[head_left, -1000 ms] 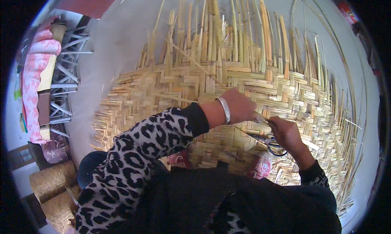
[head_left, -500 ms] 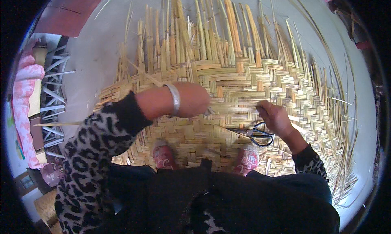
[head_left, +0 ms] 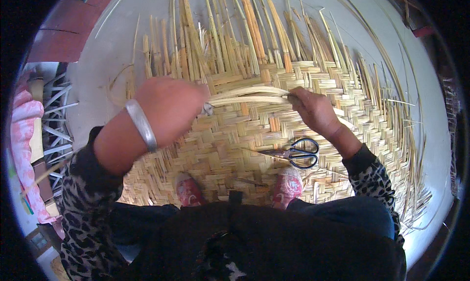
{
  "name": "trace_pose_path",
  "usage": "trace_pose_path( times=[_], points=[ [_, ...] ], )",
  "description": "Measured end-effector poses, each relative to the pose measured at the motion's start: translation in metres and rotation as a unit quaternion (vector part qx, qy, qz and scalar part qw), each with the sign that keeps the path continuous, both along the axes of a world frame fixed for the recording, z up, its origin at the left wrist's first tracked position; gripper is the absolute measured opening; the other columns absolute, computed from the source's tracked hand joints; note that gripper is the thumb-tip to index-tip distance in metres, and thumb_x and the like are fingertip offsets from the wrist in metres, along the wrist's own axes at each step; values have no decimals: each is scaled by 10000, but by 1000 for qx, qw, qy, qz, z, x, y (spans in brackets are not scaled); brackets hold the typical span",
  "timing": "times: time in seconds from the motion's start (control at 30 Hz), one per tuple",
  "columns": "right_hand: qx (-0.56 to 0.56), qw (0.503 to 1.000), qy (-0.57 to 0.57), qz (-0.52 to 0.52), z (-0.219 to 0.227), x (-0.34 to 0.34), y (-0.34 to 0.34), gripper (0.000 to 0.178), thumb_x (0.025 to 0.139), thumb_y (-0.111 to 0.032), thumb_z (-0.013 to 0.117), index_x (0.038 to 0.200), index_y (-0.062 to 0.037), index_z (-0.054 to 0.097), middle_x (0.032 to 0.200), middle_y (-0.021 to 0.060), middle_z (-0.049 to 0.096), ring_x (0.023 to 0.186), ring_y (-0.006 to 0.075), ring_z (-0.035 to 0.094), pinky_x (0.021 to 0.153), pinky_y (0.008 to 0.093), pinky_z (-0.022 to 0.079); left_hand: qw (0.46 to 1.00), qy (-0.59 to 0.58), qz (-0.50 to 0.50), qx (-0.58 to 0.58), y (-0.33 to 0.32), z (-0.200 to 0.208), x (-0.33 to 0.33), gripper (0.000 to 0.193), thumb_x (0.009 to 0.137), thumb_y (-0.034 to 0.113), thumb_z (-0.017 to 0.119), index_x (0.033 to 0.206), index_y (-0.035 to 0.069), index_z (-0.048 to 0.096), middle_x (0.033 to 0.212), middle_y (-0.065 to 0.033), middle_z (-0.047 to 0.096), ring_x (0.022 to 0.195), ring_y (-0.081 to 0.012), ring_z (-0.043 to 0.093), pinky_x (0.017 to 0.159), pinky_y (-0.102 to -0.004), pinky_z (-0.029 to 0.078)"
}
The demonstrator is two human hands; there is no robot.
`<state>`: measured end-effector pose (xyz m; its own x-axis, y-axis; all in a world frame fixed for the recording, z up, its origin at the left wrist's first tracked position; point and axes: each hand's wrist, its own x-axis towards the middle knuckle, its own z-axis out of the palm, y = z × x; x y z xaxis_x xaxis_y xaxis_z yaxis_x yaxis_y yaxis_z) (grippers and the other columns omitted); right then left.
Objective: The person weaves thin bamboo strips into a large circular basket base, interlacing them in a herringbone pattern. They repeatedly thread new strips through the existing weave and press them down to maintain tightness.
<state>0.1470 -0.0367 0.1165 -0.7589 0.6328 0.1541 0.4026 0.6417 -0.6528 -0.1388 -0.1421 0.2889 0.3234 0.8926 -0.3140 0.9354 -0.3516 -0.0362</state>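
Observation:
Pale split reed strips (head_left: pixel 252 91) stretch and bow slightly between my two hands, just above a woven reed mat (head_left: pixel 235 158). My left hand (head_left: pixel 171 107), with a wide silver bracelet on its wrist, is closed at the left end of the strips; it is somewhat blurred, and something small and grey shows at its fingers. At the right end, the fingers of my right hand (head_left: pixel 313 109) pinch the strips together. Scissors (head_left: pixel 293 154) with dark blue handles lie on the mat below my right hand, blades toward the left.
Loose reed ends (head_left: pixel 254 31) stick out along the mat's far edge. My red shoes (head_left: pixel 286 188) stand on its near part. A white metal rack (head_left: pixel 58 117) and pink cloth (head_left: pixel 24 119) are at the left. Long thin strips (head_left: pixel 387 41) curve along the right side.
My left hand has moved left and away from me. The right hand has shifted slightly farther off, and the strips between the hands now show longer and clearer.

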Motion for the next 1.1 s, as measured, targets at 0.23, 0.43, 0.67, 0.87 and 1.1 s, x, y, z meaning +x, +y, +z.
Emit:
trace_pose_path(
  times=[0.23, 0.43, 0.67, 0.87, 1.1],
  points=[
    [122, 989, -59, 61, -7, -5, 23, 119, 908, -208, 595, 941, -94, 584, 756, 114, 642, 698, 325, 652, 577, 439, 509, 842, -305, 279, -346, 3, -100, -35, 225, 861, 154, 476, 795, -9, 616, 695, -128, 664, 604, -221, 689, 614, -363, 546],
    [238, 961, -123, 61, 17, -18, 40, 276, 858, -223, 642, 1098, -93, 596, 1030, 120, 642, 1003, 307, 620, 863, 431, 487, 973, -162, 153, -68, -8, -157, -63, 191, 861, 165, 492, 855, 14, 609, 737, -158, 675, 699, -359, 645, 692, -428, 528],
    [121, 982, -56, 131, 35, -58, 81, 393, 895, -191, 643, 1242, -32, 553, 1215, 183, 612, 1127, 352, 581, 989, 455, 457, 797, -377, 470, 39, 23, -200, -135, 168, 933, 121, 497, 906, -11, 597, 813, -168, 693, 695, -279, 691, 603, -398, 560],
    [-176, 960, -139, 165, 2, -153, 131, 322, 978, -257, 554, 1184, -14, 603, 1129, 170, 667, 1014, 275, 662, 894, 382, 525, 513, -625, 588, -11, 65, -242, -131, 266, 983, 162, 476, 1153, -41, 497, 946, -227, 688, 766, -297, 711, 568, -379, 573],
    [-195, 963, -158, 95, -68, -252, 160, 278, 877, -207, 549, 922, 30, 686, 915, 240, 694, 793, 336, 696, 725, 454, 547, 494, -611, 618, -36, 87, -279, -134, 111, 972, 114, 431, 1063, 92, 490, 927, -222, 664, 750, -375, 693, 504, -425, 522]
  ],
)
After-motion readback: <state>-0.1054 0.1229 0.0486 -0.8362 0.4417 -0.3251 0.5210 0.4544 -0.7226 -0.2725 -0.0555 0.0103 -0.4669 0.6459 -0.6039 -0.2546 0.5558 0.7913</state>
